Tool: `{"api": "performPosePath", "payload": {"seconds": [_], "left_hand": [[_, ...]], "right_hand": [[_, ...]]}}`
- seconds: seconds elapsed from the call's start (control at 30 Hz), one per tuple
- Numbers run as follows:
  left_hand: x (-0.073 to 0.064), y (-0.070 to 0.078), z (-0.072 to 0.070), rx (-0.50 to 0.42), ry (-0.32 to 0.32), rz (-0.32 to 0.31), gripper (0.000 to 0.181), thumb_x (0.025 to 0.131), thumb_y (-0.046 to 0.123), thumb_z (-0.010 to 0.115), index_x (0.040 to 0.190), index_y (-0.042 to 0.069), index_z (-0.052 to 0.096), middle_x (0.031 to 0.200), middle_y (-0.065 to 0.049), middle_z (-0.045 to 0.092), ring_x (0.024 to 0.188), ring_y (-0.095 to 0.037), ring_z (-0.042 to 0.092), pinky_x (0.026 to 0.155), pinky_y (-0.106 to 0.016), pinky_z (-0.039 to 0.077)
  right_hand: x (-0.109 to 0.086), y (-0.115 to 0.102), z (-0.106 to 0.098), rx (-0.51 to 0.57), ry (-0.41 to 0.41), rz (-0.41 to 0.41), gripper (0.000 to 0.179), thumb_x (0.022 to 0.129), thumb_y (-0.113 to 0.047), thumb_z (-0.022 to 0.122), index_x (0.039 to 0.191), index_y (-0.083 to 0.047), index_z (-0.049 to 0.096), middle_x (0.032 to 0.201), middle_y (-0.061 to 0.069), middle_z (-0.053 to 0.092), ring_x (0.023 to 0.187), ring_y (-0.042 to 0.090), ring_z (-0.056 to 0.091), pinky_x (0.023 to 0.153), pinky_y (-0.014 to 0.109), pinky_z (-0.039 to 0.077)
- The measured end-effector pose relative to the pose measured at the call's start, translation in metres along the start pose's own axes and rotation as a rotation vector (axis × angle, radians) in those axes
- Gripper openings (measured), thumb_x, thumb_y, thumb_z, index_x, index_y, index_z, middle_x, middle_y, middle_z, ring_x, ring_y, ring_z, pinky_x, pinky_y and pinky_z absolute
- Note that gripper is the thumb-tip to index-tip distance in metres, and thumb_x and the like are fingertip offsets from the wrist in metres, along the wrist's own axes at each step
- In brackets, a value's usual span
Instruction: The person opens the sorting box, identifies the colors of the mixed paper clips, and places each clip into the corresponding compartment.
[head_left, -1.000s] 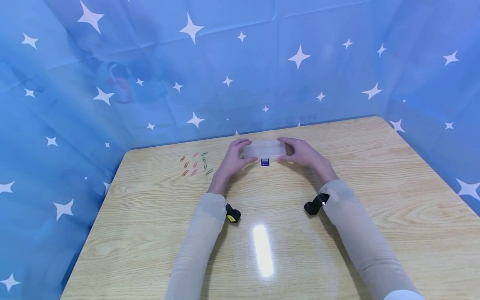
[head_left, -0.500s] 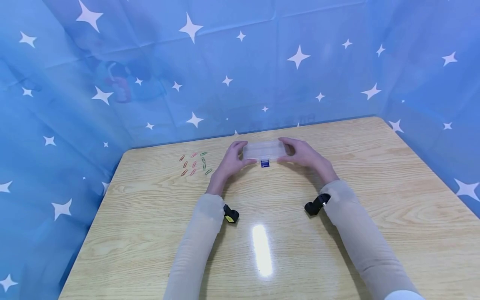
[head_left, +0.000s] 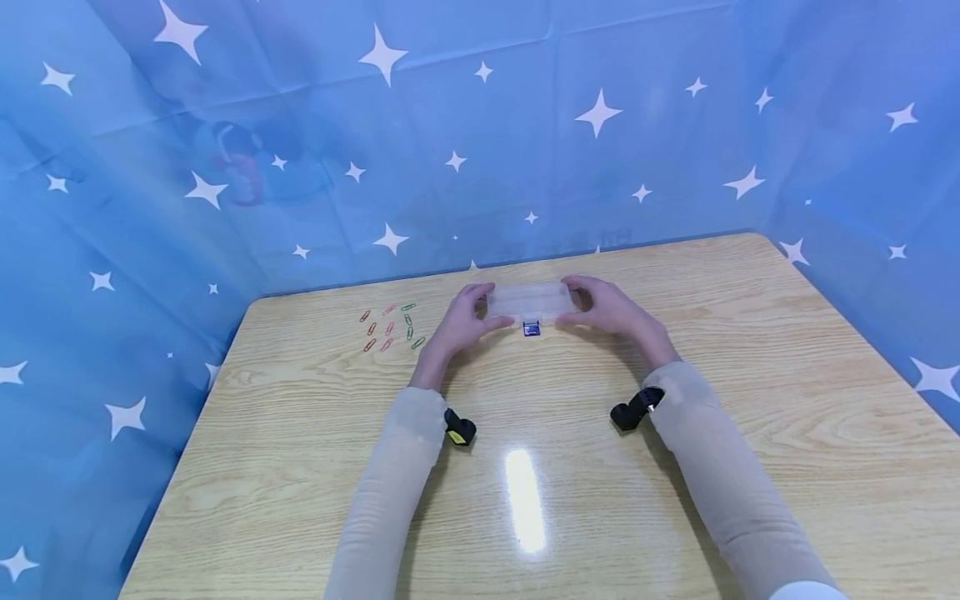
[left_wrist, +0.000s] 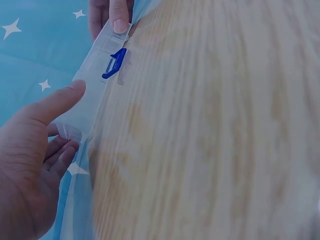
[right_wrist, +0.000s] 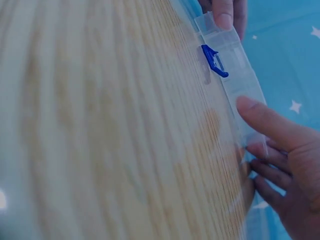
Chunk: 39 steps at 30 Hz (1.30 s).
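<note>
A clear plastic box (head_left: pixel 528 300) with a blue latch (head_left: pixel 531 327) on its front side is near the back edge of the table. My left hand (head_left: pixel 467 321) grips its left end, thumb at the front and fingers curled behind. At the other end my right hand (head_left: pixel 603 308) holds it the same way. In the left wrist view the blue latch (left_wrist: pixel 115 63) sticks out from the box's side, and the left thumb lies along the plastic. The right wrist view shows the right thumb on the box (right_wrist: pixel 232 65), fingers round its end.
Several paper clips (head_left: pixel 389 327), red, pink and green, lie in rows left of my left hand. The wooden table (head_left: pixel 300 467) ends at a blue curtain (head_left: pixel 465 125) with white stars. Black wrist cameras (head_left: pixel 459 429) sit on both sleeves.
Both hands stay on the box. The box and its blue latch have shifted very slightly to the right and nearer; the latch looks tilted further outward. The paper clips are unmoved.
</note>
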<state>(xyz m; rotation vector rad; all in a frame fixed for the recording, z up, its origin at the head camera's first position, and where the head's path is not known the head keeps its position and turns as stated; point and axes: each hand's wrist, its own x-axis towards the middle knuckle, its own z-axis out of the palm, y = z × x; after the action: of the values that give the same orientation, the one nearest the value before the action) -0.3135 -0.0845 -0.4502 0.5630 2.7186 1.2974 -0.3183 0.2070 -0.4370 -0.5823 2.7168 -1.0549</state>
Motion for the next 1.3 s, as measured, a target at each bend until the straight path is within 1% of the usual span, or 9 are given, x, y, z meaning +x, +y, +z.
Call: {"api": "performPosePath", "payload": {"seconds": [0.23,0.37,0.43,0.57,0.63,0.7,0.93,1.17,1.3], "left_hand": [[-0.002,0.001,-0.001,-0.012,0.015,-0.003,0.08,0.089,0.041,0.078,0.151,0.004,0.045,0.15,-0.013,0.046,0.13,-0.028,0.05,0.11,-0.043,0.041],[-0.003,0.003,-0.003,-0.011,0.025,0.002,0.076,0.092,0.045,0.073,0.149,0.002,0.047,0.148,-0.013,0.049,0.128,-0.028,0.052,0.109,-0.042,0.042],[-0.003,0.004,-0.004,-0.013,0.027,0.005,0.075,0.094,0.048,0.069,0.148,0.001,0.048,0.147,-0.014,0.05,0.127,-0.027,0.053,0.108,-0.041,0.043],[-0.003,0.005,-0.006,-0.02,0.036,0.017,0.074,0.095,0.052,0.065,0.146,0.001,0.05,0.145,-0.014,0.053,0.125,-0.026,0.056,0.106,-0.04,0.045],[-0.003,0.005,-0.008,-0.028,0.043,0.022,0.072,0.096,0.053,0.064,0.145,0.001,0.052,0.143,-0.014,0.056,0.124,-0.025,0.057,0.106,-0.039,0.046],[-0.002,0.004,-0.009,-0.031,0.045,0.023,0.071,0.097,0.052,0.063,0.144,0.0,0.052,0.141,-0.015,0.057,0.123,-0.025,0.058,0.105,-0.039,0.046],[-0.003,0.005,-0.012,-0.011,0.05,0.022,0.062,0.098,0.041,0.067,0.142,-0.001,0.054,0.134,-0.018,0.062,0.117,-0.025,0.062,0.104,-0.038,0.047],[-0.002,0.002,-0.015,0.038,0.059,0.05,0.042,0.102,0.021,0.062,0.138,0.0,0.058,0.13,-0.016,0.065,0.115,-0.026,0.063,0.101,-0.036,0.049],[-0.001,-0.002,-0.014,-0.001,0.093,0.038,0.035,0.103,0.014,0.06,0.135,0.001,0.062,0.131,-0.014,0.065,0.12,-0.025,0.061,0.104,-0.035,0.048]], "right_hand": [[0.0,0.004,0.0,-0.023,0.003,-0.036,0.086,0.089,-0.035,0.079,0.152,0.005,0.036,0.151,0.025,0.041,0.139,0.041,0.037,0.115,0.055,0.03],[0.0,0.005,0.0,-0.046,-0.002,-0.036,0.086,0.09,-0.033,0.078,0.152,0.008,0.034,0.145,0.027,0.044,0.131,0.04,0.043,0.112,0.056,0.033],[-0.001,0.005,0.0,-0.052,0.0,-0.037,0.082,0.09,-0.033,0.079,0.149,0.008,0.039,0.137,0.026,0.048,0.122,0.038,0.047,0.107,0.055,0.038],[0.0,0.005,0.001,-0.033,0.025,-0.045,0.057,0.087,-0.033,0.082,0.122,0.005,0.057,0.108,0.019,0.056,0.095,0.03,0.049,0.083,0.044,0.042],[0.0,0.004,0.002,-0.021,0.035,-0.053,0.047,0.086,-0.033,0.083,0.105,0.0,0.056,0.094,0.015,0.052,0.083,0.027,0.044,0.073,0.04,0.038],[0.0,0.004,0.003,-0.01,0.042,-0.057,0.045,0.084,-0.032,0.084,0.097,-0.002,0.053,0.089,0.013,0.05,0.077,0.024,0.042,0.068,0.037,0.035],[0.0,0.007,0.003,0.018,0.043,-0.031,0.047,0.082,-0.034,0.086,0.1,-0.003,0.055,0.09,0.011,0.052,0.079,0.023,0.044,0.069,0.035,0.039],[-0.001,0.007,0.004,0.025,0.051,-0.02,0.046,0.081,-0.033,0.087,0.099,-0.004,0.056,0.09,0.011,0.052,0.079,0.024,0.044,0.069,0.035,0.038],[0.0,0.007,0.004,0.033,0.052,-0.014,0.045,0.081,-0.033,0.087,0.098,-0.005,0.056,0.09,0.01,0.052,0.078,0.023,0.044,0.068,0.035,0.038]]}}
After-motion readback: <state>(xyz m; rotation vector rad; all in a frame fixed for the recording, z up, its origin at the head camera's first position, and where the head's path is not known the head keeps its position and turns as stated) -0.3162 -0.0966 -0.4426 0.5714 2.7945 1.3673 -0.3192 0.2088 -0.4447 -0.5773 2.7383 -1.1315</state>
